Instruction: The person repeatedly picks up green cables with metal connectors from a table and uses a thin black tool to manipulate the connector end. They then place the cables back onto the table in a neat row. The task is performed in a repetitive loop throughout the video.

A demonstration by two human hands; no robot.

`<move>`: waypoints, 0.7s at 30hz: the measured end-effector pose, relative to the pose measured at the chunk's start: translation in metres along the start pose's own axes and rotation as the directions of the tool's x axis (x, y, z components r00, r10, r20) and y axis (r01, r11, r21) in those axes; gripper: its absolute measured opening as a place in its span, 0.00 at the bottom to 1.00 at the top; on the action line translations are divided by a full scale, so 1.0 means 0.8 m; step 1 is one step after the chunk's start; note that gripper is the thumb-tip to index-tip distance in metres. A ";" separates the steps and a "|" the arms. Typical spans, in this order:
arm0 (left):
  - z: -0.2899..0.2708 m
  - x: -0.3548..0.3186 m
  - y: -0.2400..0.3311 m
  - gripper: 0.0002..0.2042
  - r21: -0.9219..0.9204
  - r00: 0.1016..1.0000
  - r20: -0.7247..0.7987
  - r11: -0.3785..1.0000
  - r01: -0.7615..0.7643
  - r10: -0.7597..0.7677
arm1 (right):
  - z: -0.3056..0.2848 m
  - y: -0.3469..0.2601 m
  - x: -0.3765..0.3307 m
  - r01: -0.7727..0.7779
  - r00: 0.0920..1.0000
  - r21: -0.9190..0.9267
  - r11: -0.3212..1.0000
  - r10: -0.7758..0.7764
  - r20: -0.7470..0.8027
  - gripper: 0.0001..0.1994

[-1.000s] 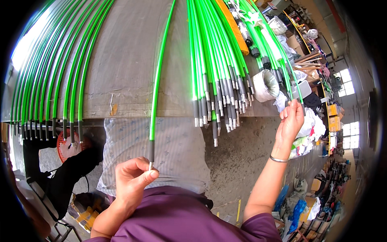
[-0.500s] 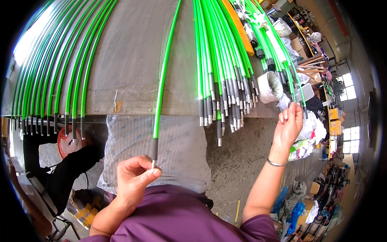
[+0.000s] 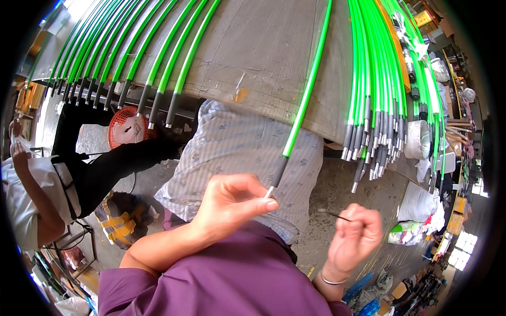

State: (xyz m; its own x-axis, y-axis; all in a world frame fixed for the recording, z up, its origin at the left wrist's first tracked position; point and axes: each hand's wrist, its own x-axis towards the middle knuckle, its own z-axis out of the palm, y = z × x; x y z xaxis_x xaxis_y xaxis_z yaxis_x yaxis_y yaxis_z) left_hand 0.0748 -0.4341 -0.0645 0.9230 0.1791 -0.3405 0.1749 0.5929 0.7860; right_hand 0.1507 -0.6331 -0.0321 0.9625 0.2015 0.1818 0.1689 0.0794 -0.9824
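A long green rod (image 3: 304, 113) with a dark grey sleeve and a bare silvery tip slants off the table edge toward me. My left hand (image 3: 232, 203) pinches that silvery tip between thumb and forefinger. To the right and a little lower, my right hand (image 3: 356, 237) is closed on a thin dark stick (image 3: 334, 214) with a blurred, paler end. The stick points left toward the rod's tip but is apart from it. Whether that end is a brush I cannot tell. Below the rod, a striped, patterned cloth (image 3: 242, 139) hangs from the table edge over my lap.
Similar green rods (image 3: 134, 52) lie spaced out on the grey table (image 3: 253, 52) at left; a dense bundle (image 3: 371, 79) lies at right, beside a white round container (image 3: 416, 139). A red basket (image 3: 126, 126) stands below. Another person (image 3: 37, 195) sits at far left.
My right hand has come from beside the white container at the table's right to near the rod's tip, the thin stick now showing. My left hand keeps its pinch. The view has turned left.
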 end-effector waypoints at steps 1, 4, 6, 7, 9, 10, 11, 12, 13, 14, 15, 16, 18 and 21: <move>-0.001 0.000 -0.001 0.03 0.012 1.000 0.006 1.000 0.010 -0.010 | 0.004 0.006 -0.005 -0.042 0.999 0.004 0.999 0.042 0.024 0.08; 0.003 0.000 0.000 0.03 -0.005 1.000 -0.004 1.000 0.016 -0.016 | 0.014 0.018 -0.012 -0.074 0.995 -0.038 0.997 0.076 0.059 0.10; 0.005 0.001 0.001 0.03 0.021 1.000 -0.007 1.000 0.021 -0.021 | 0.020 0.021 -0.010 -0.045 0.994 -0.079 0.996 0.052 0.094 0.10; 0.005 0.001 0.001 0.03 0.032 1.000 -0.006 0.999 0.022 -0.021 | 0.023 0.020 -0.006 -0.042 0.992 -0.098 0.994 0.053 0.112 0.09; 0.004 0.001 0.000 0.04 0.037 1.000 -0.002 0.999 0.014 -0.014 | 0.026 0.021 -0.004 -0.021 0.990 -0.130 0.991 0.039 0.135 0.09; 0.004 0.001 -0.001 0.04 0.039 1.000 0.001 0.999 0.011 -0.012 | 0.028 0.022 -0.004 -0.011 0.989 -0.147 0.989 0.032 0.145 0.09; 0.004 0.001 -0.001 0.04 0.041 1.000 0.004 0.999 0.011 -0.011 | 0.029 0.022 -0.004 -0.015 0.989 -0.148 0.989 0.037 0.144 0.09; 0.004 0.001 0.000 0.04 0.043 1.000 0.006 0.999 0.011 -0.011 | 0.031 0.022 -0.004 -0.020 0.989 -0.149 0.989 0.041 0.144 0.09; 0.003 0.001 0.000 0.04 0.045 1.000 0.010 0.999 0.011 -0.011 | 0.031 0.022 -0.004 -0.024 0.989 -0.150 0.988 0.045 0.141 0.08; 0.003 0.001 0.001 0.04 0.049 1.000 0.014 0.999 0.009 -0.010 | 0.031 0.022 -0.004 -0.014 0.990 -0.145 0.989 0.033 0.134 0.08; 0.004 0.001 0.001 0.04 0.052 1.000 0.018 0.999 0.007 -0.008 | 0.031 0.024 -0.005 -0.003 0.992 -0.141 0.990 0.021 0.127 0.08; 0.004 0.001 0.002 0.04 0.055 1.000 0.022 0.998 0.005 -0.006 | 0.031 0.024 -0.005 0.007 0.993 -0.137 0.991 0.010 0.120 0.08; 0.004 0.001 0.003 0.04 0.042 1.000 0.021 0.999 0.012 -0.013 | 0.031 0.023 -0.004 0.017 0.991 -0.146 0.989 0.002 0.130 0.08; 0.004 0.001 0.004 0.04 0.036 1.000 0.024 0.999 0.015 -0.016 | 0.033 0.023 -0.005 0.004 0.992 -0.159 0.987 0.016 0.123 0.08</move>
State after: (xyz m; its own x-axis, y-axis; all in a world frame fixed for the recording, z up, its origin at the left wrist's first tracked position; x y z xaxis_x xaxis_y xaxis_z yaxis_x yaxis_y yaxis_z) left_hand 0.0769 -0.4344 -0.0608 0.9281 0.1508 -0.3403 0.2008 0.5669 0.7989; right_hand 0.1444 -0.6068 -0.0494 0.9316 0.3216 0.1697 0.2041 -0.0762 -0.9760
